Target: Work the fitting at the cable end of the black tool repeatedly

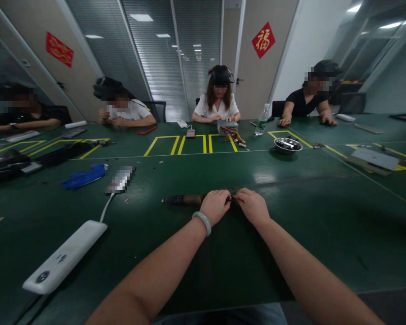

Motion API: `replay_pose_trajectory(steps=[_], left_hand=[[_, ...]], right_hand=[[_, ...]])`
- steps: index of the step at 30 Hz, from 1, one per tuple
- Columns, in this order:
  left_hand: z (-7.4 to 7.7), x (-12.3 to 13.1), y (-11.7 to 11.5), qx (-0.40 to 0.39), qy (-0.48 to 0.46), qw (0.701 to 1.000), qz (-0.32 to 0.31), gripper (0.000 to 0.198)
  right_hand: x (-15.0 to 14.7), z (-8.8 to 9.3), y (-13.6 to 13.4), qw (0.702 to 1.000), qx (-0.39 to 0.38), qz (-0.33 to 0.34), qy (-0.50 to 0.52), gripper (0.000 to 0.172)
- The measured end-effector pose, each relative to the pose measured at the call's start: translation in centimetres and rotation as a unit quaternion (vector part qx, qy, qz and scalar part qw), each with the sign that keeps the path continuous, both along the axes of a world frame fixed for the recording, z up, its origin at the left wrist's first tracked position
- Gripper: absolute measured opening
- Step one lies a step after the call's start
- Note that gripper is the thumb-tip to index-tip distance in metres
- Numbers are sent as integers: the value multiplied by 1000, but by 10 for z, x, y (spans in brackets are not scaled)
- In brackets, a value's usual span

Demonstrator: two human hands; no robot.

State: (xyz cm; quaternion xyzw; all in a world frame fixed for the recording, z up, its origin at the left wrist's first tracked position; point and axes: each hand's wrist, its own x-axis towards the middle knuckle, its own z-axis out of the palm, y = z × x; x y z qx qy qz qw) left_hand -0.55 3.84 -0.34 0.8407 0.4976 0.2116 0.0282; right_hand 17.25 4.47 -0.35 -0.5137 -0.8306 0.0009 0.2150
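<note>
What looks like an electric screwdriver (186, 200), long, dark and brownish, lies lengthwise on the green table (149, 262). Its narrow metal tip points left. My left hand (216, 205), with a pale bangle on the wrist, is closed around its right-hand part. Close beside it, my right hand (253, 205) pinches at the tool's rear end. A small dark bit with a hint of red shows between the two hands. My fingers hide most of that piece, so its kind cannot be made out.
To the left lie a white power strip (66, 257), a small cabled device (121, 179) and a blue glove (84, 176). Farther off stand a metal bowl (287, 145), a water bottle (262, 119) and a grey box with wires (228, 127). Several people sit opposite.
</note>
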Motion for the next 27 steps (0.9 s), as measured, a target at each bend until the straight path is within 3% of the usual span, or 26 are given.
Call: replay_pose_trajectory(steps=[4,10,15,19,23,25,27], left_hand=[[2,-1,-2,-13,-17,1000,7,16],[7,-2,-7,-25,-15,999,14,22],[16,-7,-14,33,-45,998,-34,27],[24,-16,-25,57,-61,996,-39,29],[28,-27,-34,44,-67,997,-19,33],[28,-33,-36,39,-70,997,-8,33],[26,-38,-36,34,-75,997,0,31]], right_hand=[[-3,-4,3,1000,-23,9,19,19],[-7,0,2,997,-69,-1,-33,19],[-12,-5,11,998,-43,30,-40,15],[-4,-2,27,998,-48,-12,-43,17],[48,11,39,992,-68,-97,-43,18],[97,9,36,983,-88,-157,-37,17],[158,-5,22,959,-120,-255,-3,18]])
